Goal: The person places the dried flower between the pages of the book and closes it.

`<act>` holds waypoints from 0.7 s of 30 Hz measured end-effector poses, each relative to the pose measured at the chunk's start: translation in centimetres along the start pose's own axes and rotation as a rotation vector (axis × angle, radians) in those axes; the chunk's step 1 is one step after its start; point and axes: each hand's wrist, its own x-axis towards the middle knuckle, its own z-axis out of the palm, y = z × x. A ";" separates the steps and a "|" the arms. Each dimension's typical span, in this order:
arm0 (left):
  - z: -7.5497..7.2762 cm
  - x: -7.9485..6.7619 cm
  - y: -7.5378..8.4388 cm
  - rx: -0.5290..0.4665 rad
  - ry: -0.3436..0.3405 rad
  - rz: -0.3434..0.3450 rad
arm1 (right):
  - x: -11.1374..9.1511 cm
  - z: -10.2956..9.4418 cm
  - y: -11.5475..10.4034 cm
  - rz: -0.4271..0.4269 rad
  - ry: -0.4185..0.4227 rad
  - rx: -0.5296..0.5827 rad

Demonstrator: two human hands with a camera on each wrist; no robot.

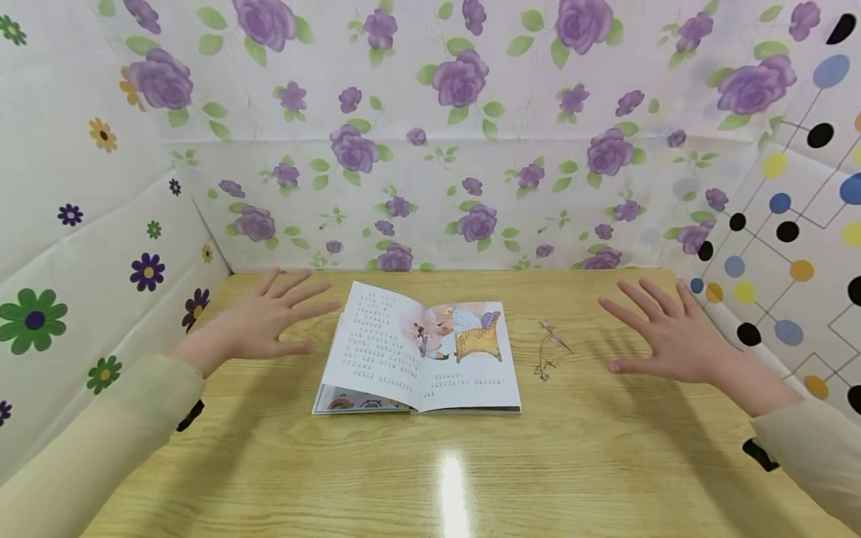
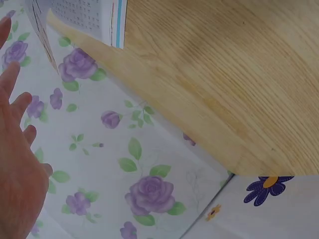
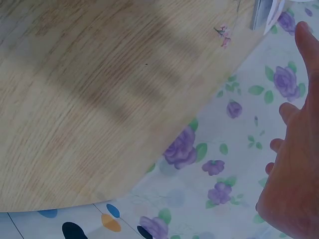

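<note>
An illustrated book (image 1: 383, 344) lies open on the wooden table, text on its left page and a coloured picture on its right. Just right of it is a thin dried flower sprig (image 1: 546, 351), whose pink blossoms (image 3: 224, 36) also show in the right wrist view. My left hand (image 1: 269, 321) hovers left of the book with fingers spread, holding nothing. On the other side my right hand (image 1: 673, 336) is held above the table, right of the sprig, its fingers spread too. Neither hand touches the book or the sprig.
The wooden table (image 1: 377, 478) meets a back wall (image 1: 417, 187) covered in purple-rose cloth. A flower-patterned cloth (image 1: 114, 246) stands at the left, and a dotted cloth (image 1: 800, 246) at the right. Light reflects off the table's front middle.
</note>
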 end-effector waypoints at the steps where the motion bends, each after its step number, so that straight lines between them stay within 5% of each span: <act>1: 0.1 0.0 0.1 -0.011 0.004 0.001 | 0.0 0.1 0.0 -0.001 0.004 0.000; 21: 1.6 1.0 7.6 -0.234 -0.108 0.024 | 0.3 0.6 -1.3 -0.041 -0.023 0.067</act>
